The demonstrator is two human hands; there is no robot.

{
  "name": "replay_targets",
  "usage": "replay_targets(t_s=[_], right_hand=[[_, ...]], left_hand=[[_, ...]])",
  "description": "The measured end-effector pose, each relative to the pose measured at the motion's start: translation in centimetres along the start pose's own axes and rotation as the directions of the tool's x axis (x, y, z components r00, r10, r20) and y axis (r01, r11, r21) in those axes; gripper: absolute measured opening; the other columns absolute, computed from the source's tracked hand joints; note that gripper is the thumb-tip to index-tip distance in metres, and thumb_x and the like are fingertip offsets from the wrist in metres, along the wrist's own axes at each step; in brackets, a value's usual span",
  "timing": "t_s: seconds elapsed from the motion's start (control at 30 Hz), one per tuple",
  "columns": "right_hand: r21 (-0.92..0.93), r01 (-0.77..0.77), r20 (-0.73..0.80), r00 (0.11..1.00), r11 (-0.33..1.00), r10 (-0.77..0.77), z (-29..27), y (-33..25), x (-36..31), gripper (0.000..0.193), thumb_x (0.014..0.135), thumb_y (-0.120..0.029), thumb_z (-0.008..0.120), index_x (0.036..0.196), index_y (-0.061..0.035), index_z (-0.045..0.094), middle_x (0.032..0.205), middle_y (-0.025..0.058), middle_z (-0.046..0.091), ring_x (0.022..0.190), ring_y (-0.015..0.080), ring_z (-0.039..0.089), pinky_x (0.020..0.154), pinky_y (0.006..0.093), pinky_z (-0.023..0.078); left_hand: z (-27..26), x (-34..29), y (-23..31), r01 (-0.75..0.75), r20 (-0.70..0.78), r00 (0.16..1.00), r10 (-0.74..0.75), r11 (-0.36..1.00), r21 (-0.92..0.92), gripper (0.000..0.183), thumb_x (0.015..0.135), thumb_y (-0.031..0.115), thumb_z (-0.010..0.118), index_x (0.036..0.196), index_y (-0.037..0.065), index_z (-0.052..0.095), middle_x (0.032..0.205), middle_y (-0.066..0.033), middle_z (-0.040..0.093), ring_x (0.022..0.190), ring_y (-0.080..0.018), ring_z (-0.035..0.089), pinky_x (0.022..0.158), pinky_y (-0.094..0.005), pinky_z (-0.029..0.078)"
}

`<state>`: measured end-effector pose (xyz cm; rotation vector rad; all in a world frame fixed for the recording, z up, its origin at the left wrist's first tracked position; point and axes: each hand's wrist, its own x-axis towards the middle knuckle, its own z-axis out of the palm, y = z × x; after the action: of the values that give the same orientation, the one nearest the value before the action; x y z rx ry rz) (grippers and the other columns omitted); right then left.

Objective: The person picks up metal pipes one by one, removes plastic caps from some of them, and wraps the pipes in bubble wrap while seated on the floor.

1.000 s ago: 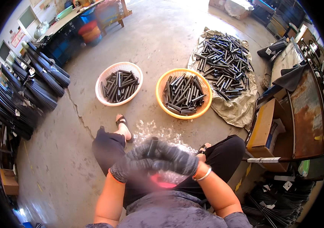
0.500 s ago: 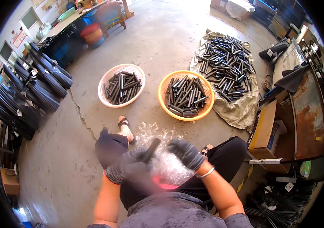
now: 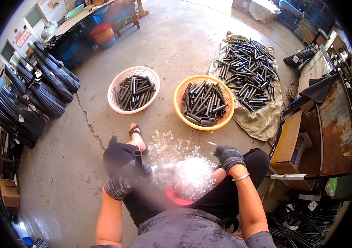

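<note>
A short black tube (image 3: pixel 138 156) stands up from my left hand (image 3: pixel 136 171), whose grey-gloved fingers close round it above my left thigh. My right hand (image 3: pixel 229 158), also gloved, is over my right knee, apart from the tube. Its fingers look curled together, and whatever they hold is hidden. Just beyond its fingertips shows a small pale sliver (image 3: pixel 212 143), too small to name. Between my legs lies a heap of clear, shiny plastic-like shavings (image 3: pixel 194 175), with part of a pink-red thing (image 3: pixel 180 199) under it.
Ahead on the concrete floor stand a pale pink basket (image 3: pixel 112 97) and an orange basket (image 3: pixel 177 101), both holding black tubes. A tan sheet (image 3: pixel 262 128) beyond bears many more tubes. Bundles of long black rods (image 3: pixel 56 84) lean at left; a cardboard box (image 3: pixel 285 142) is at right.
My right hand has moved right, away from the tube. My left hand has drawn left with the tube, which now points more upright.
</note>
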<state>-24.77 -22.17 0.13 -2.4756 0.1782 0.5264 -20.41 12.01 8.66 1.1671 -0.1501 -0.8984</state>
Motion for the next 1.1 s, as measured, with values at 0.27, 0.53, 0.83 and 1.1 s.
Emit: replay_targets(t_s=[0.27,0.53,0.83,1.1], right_hand=[[0.505,0.465,-0.14,0.876,0.727,-0.463,1.7,-9.1,-2.9,0.031,0.084,-0.003,0.058,0.115,-0.0028,0.055,0.104,0.0149,0.061,0.102,0.0199,0.057,0.085,0.0336,0.046],[0.316,0.364,-0.302,0.914,0.876,-0.271,-1.2,-9.5,-2.9,0.043,0.08,-0.021,0.066,0.117,-0.0052,0.053,0.102,0.0206,0.06,0.092,0.0314,0.059,0.079,0.0379,0.047],[-0.25,-0.193,0.014,0.979,0.949,0.203,-1.2,-1.1,-0.3,0.024,0.084,-0.02,0.055,0.103,-0.0061,0.062,0.105,0.0172,0.062,0.096,0.0317,0.059,0.079,0.0397,0.048],[0.73,0.432,-0.194,0.874,0.53,-0.445,4.8,-4.4,-1.2,0.035,0.08,-0.01,0.065,0.114,-0.003,0.056,0.104,0.014,0.062,0.085,0.0248,0.061,0.076,0.0357,0.049]], left_hand=[[-5.0,2.3,-5.3,-0.118,0.058,0.992,0.115,0.625,0.772,0.032,0.078,0.008,0.069,0.107,0.004,0.055,0.086,-0.0055,0.061,0.075,-0.0164,0.059,0.063,-0.0275,0.046],[1.7,1.9,-1.6,0.016,0.036,0.999,-0.015,1.0,-0.02,0.032,0.079,0.011,0.07,0.108,0.003,0.056,0.088,-0.0047,0.061,0.079,-0.0147,0.057,0.069,-0.0272,0.046],[-2.3,0.6,-2.0,-0.151,0.033,0.985,0.172,0.74,0.656,0.027,0.082,0.006,0.066,0.107,0.005,0.056,0.092,-0.0023,0.061,0.083,-0.0115,0.057,0.071,-0.0256,0.047],[2.4,1.8,1.1,-0.008,0.134,0.991,-0.024,0.973,0.229,0.037,0.082,0.004,0.065,0.118,0.003,0.056,0.101,0.0,0.061,0.094,-0.0103,0.056,0.087,-0.0238,0.044]])
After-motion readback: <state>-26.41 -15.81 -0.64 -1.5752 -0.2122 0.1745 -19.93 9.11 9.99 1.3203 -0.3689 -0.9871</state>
